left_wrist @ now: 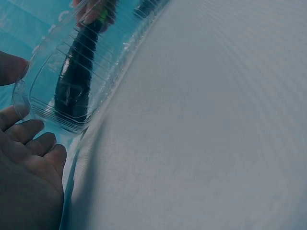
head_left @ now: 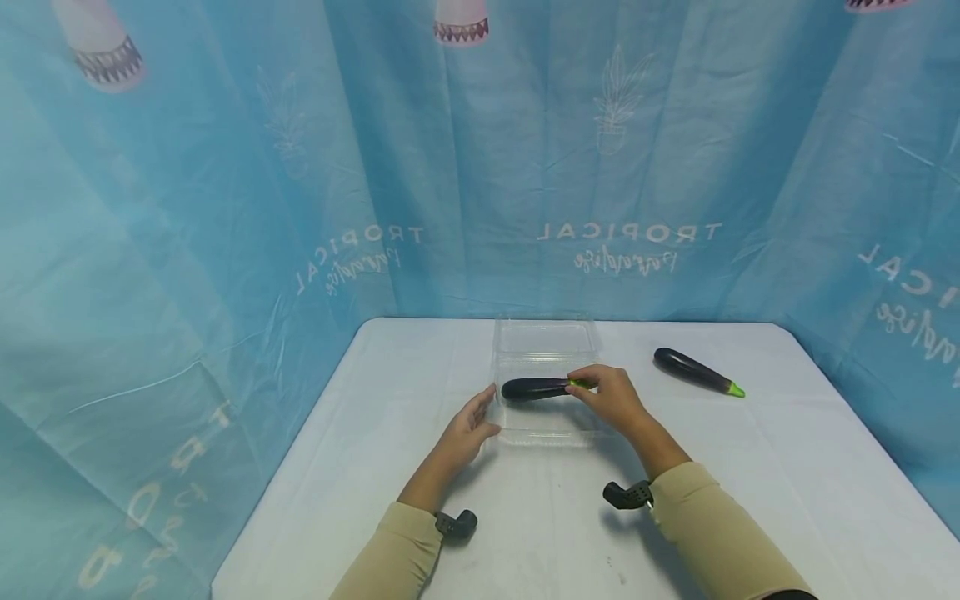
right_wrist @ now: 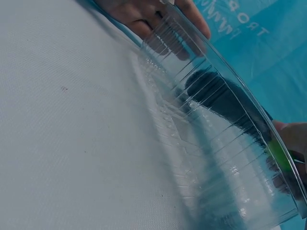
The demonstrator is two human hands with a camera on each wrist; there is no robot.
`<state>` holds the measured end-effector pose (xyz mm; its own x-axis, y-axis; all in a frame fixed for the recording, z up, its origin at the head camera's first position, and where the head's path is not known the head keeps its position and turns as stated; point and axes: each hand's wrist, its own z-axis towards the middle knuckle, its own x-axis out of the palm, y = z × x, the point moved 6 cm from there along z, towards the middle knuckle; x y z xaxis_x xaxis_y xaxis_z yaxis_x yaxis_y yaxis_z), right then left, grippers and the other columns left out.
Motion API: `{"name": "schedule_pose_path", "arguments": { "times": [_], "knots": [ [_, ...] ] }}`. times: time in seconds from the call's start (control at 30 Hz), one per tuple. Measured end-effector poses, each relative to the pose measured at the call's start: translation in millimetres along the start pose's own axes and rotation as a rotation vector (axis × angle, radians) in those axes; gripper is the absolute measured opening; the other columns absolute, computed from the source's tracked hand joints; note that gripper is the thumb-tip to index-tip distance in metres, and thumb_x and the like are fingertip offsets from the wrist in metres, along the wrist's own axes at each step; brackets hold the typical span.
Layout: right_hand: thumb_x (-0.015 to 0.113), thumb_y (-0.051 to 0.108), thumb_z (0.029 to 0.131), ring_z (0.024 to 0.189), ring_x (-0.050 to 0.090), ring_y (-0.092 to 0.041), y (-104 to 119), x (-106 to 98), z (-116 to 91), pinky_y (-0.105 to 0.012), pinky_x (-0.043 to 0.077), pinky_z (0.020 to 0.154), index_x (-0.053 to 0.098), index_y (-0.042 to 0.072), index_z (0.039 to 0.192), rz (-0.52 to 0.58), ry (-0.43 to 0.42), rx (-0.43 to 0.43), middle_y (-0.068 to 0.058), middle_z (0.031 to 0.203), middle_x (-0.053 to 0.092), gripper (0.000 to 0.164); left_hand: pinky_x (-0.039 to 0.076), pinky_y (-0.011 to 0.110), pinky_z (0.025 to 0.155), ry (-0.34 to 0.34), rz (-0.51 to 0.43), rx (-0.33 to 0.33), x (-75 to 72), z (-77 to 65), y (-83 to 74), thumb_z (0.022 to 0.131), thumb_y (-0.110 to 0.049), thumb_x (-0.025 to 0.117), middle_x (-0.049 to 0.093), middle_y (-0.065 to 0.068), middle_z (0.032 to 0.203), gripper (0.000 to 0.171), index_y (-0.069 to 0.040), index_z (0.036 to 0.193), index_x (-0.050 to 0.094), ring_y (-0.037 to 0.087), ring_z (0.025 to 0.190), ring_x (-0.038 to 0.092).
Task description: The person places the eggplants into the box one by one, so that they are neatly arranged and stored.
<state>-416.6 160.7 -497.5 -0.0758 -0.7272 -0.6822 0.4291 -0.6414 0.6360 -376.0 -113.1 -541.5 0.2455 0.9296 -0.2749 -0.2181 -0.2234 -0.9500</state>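
Blue curtain [head_left: 487, 167], white counter [head_left: 555, 517], dark eggplant [head_left: 534, 388] in hand

The curtain carries mirrored "TROPICAL Paradise" lettering around the counter. Near the counter's middle sits a clear container [head_left: 547, 437], its lid [head_left: 546, 337] folded back on the far side. The right hand [head_left: 611, 396] pinches the dark eggplant by its green stem end, thumb against fingers. The eggplant lies crosswise within the container's outline, blunt end to the left; whether it rests on the bottom is hard to tell. The left hand [head_left: 463, 432] touches the container's left edge, thumb and relaxed fingers apart. A second eggplant [head_left: 693, 370] lies on the counter to the right, well apart from the container, its green end pointing right and nearer.
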Motion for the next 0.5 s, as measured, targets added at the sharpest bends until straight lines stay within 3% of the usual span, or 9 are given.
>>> {"name": "schedule_pose_path", "arguments": {
  "times": [0.17, 0.4, 0.5],
  "knots": [
    [0.083, 0.015, 0.093, 0.101, 0.072, -0.029, 1.9, 2.0, 0.4, -0.051, 0.059, 0.091, 0.079, 0.003, 0.114, -0.026, 0.003, -0.012, -0.008, 0.110, 0.077, 0.024, 0.024, 0.040, 0.125, 0.001, -0.014, 0.015, -0.1, 0.1, 0.4, 0.093, -0.002, 0.063, 0.034, 0.010, 0.168, 0.071, 0.000, 0.160, 0.038, 0.026, 0.155, 0.027],
    [0.082, 0.014, 0.094, 0.104, 0.072, -0.029, 3.8, 2.7, -0.5, -0.053, 0.057, 0.095, 0.078, 0.002, 0.117, -0.046, -0.001, -0.001, -0.008, 0.111, 0.077, 0.026, 0.025, 0.039, 0.125, -0.015, -0.031, -0.012, -0.1, 0.4, 1.5, 0.093, -0.002, 0.064, 0.036, 0.005, 0.167, 0.071, -0.004, 0.160, 0.040, 0.022, 0.155, 0.029],
    [0.081, 0.012, 0.094, 0.104, 0.072, -0.028, 5.3, 2.1, -0.8, -0.053, 0.057, 0.096, 0.078, 0.001, 0.118, -0.046, -0.002, -0.007, -0.009, 0.113, 0.077, 0.027, 0.024, 0.042, 0.125, -0.023, -0.026, -0.022, 0.5, 0.0, -1.8, 0.094, 0.002, 0.061, 0.035, 0.009, 0.167, 0.070, -0.001, 0.160, 0.039, 0.025, 0.155, 0.028]
  ]
}}
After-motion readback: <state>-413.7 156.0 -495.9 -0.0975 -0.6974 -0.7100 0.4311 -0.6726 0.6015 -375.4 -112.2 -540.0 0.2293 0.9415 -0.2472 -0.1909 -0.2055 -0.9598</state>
